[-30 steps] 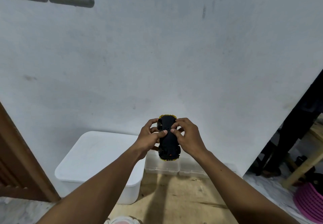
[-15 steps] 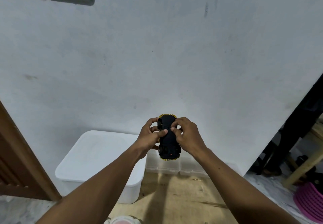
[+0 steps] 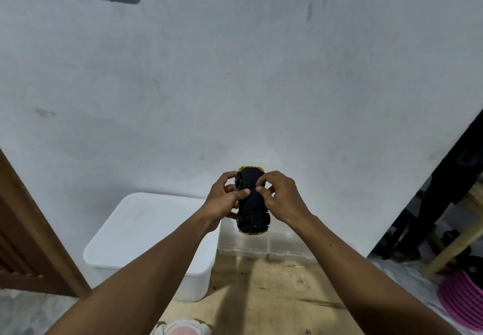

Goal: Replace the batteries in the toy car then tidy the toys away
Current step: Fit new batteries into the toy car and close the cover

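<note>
A yellow toy car [image 3: 251, 204] is held upside down in front of me, its black underside facing the camera. My left hand [image 3: 224, 198] grips its left side, thumb pressed on the underside. My right hand [image 3: 282, 198] holds the right side, with thumb and fingertips on the middle of the underside. A small red mark shows near the car's near end. No batteries are visible.
A white lidded bin [image 3: 146, 240] stands on the floor at the left, against the wall. Clear plastic boxes [image 3: 264, 248] sit behind the car. A wooden door [image 3: 23, 243] is at far left, a pink basket [image 3: 465, 300] and wooden legs at right.
Both thumbs have shifted slightly on the car's underside; the car stays in the same place and orientation.
</note>
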